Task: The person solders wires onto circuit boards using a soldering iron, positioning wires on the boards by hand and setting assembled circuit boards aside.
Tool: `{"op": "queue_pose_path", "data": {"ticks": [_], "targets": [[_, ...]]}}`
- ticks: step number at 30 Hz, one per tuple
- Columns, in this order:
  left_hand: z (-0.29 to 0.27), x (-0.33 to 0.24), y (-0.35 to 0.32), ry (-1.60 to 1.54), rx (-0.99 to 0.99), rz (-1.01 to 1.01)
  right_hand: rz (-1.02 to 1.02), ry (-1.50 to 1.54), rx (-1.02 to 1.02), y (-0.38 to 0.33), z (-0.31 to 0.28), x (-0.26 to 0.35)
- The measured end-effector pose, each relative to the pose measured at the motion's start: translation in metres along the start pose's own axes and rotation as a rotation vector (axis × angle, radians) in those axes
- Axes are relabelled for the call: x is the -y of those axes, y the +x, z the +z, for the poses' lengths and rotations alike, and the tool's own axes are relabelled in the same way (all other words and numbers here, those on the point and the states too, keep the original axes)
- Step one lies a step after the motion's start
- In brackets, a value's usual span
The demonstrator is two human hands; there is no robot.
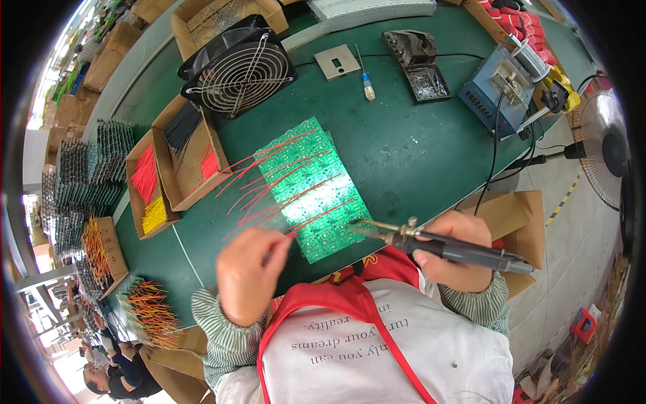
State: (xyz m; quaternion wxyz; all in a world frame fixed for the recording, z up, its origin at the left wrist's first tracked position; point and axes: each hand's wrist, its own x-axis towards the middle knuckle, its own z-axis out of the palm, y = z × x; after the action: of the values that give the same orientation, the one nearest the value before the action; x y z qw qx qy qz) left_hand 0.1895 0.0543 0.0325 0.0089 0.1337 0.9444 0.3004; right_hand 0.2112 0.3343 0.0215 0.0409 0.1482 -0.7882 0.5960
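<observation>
A green circuit board panel (313, 192) lies on the bench in front of me, apparently on top of another sheet. Several thin red wires (250, 195) stretch from its rows of small pads out past its left edge. My left hand (252, 269) is closed in a pinch at the board's lower left, on the end of a red wire (321, 217) that runs across the board. In my right hand (461, 252) is a black-handled soldering iron (464, 250) with a metal solder guide. Its tip is over the board's lower right edge; contact cannot be made out.
Cardboard trays of red, yellow and black wires (180, 151) stand left of the board. Beyond it are a black fan (242, 74), a metal plate (337, 62), a screwdriver (366, 81) and a black soldering stand (417, 64). A blue solder feeder (501, 87) stands right, its cable hanging nearby.
</observation>
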Motion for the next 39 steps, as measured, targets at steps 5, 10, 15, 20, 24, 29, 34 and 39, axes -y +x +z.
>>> {"op": "queue_pose_path", "data": {"ticks": [5,10,15,20,24,29,34,39], "targets": [[0.019,0.006,-0.011,-0.213,0.125,-0.052,0.0,0.056,0.101,0.0,0.018,0.004],[0.023,0.011,-0.011,-0.264,0.174,-0.086,0.03,0.051,0.114,0.0,0.027,0.007],[0.023,0.013,-0.01,-0.248,0.171,-0.048,0.034,0.033,0.116,0.002,0.03,0.007],[0.023,0.015,-0.008,-0.272,0.175,-0.04,0.054,0.044,0.154,0.005,0.032,0.007],[0.022,0.016,-0.007,-0.26,0.194,-0.019,0.069,0.013,0.189,0.008,0.031,0.006],[0.023,0.018,-0.006,-0.264,0.205,-0.01,0.019,0.033,0.126,0.009,0.03,0.004],[0.02,0.018,-0.008,-0.288,0.245,-0.081,0.044,-0.018,0.095,0.006,0.024,0.003],[-0.019,0.021,-0.002,0.057,-0.146,-0.127,-0.068,-0.049,0.093,0.002,0.017,0.0]]}}
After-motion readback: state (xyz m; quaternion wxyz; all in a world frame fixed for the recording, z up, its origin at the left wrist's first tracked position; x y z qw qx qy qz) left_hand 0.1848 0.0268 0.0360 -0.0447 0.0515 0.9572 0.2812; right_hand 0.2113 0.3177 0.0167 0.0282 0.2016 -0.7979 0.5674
